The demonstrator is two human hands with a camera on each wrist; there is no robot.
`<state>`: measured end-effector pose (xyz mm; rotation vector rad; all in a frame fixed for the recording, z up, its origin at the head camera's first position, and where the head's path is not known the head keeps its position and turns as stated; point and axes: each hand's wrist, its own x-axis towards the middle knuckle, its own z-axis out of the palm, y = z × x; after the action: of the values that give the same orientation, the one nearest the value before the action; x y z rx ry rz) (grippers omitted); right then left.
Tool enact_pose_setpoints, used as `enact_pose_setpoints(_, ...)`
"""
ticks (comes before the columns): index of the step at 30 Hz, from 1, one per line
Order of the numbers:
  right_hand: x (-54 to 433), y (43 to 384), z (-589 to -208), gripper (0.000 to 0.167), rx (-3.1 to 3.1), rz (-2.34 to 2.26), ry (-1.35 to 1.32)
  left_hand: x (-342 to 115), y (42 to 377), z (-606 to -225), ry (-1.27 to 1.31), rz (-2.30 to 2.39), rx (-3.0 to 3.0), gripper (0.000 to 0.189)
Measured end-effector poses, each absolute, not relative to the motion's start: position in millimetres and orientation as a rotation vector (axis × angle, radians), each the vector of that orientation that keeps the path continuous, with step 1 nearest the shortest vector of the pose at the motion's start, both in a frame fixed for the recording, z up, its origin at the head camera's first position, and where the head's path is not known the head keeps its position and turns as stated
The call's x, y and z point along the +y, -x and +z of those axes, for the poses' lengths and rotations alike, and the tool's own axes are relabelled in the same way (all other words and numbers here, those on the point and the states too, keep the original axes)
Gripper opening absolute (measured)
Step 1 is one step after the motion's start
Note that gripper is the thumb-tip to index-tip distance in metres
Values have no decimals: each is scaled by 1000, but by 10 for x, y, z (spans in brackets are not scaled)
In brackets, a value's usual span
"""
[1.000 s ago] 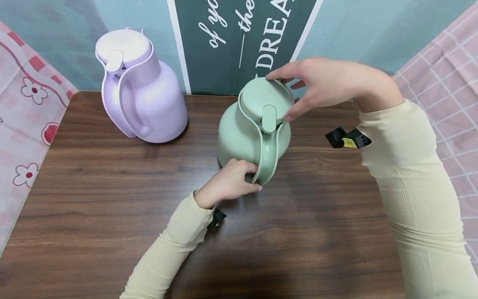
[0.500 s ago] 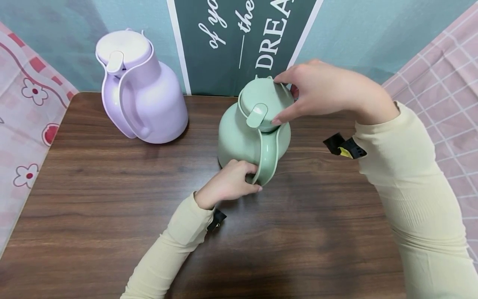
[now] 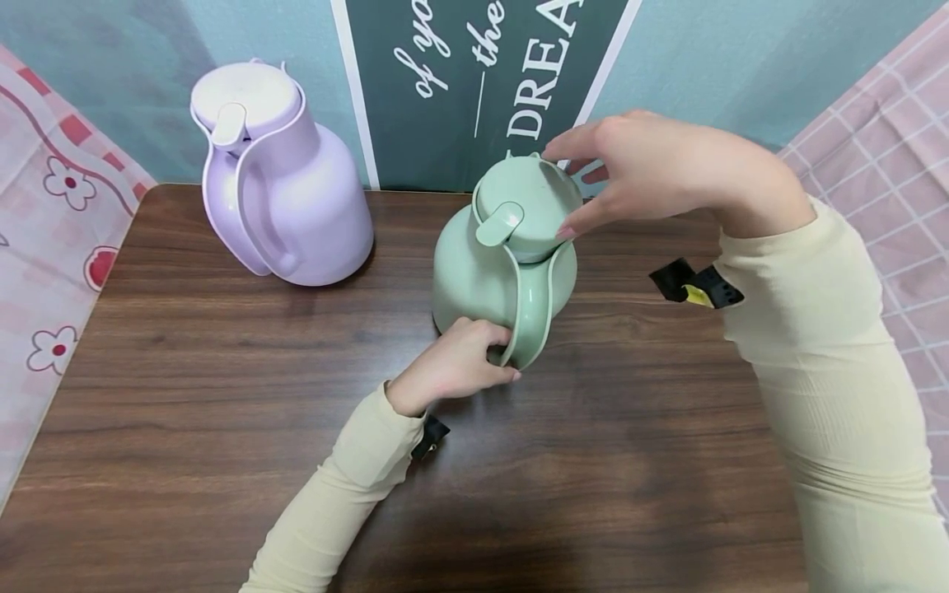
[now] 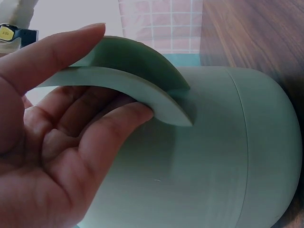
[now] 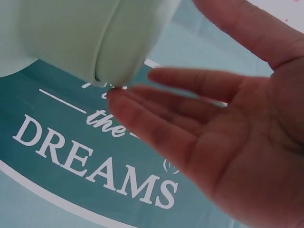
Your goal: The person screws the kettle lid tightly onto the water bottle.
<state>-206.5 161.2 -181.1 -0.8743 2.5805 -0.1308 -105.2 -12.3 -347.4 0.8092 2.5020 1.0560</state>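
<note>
A pale green vacuum jug [image 3: 474, 272] stands upright on the wooden table, near its back edge. My left hand [image 3: 463, 358] holds the lower end of the jug's handle [image 3: 532, 309]; in the left wrist view, fingers and thumb wrap the handle [image 4: 137, 83]. My right hand [image 3: 652, 169] is at the right side of the round lid [image 3: 537, 185], fingers fairly straight and thumb spread apart. In the right wrist view a fingertip reaches the lid's edge [image 5: 128, 61]. The lid's push lever [image 3: 500, 224] points to the left of the handle.
A lilac jug [image 3: 311, 198] of the same shape stands at the back left of the table [image 3: 222, 412]. A blue cloth [image 3: 704, 66] with a lettered dark panel [image 3: 437, 140] hangs behind. Pink patterned cloths [image 3: 890, 165] flank the sides.
The green lid has turned, its lever swinging from above the handle to the left. My right hand turned with it, then eased back to the right. My left hand has stayed on the handle.
</note>
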Motion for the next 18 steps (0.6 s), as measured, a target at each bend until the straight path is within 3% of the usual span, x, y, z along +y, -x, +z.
enact_pose_setpoints(8, 1670, 2092, -1797, 67, 2519, -166, 1069, -123, 1053, -3477, -812, 1052, 2506, 15)
enact_pose_setpoints(18, 1639, 2072, -1843, 66, 2613, -133, 1096, -125, 1054, -3476, -817, 1033, 2507, 17)
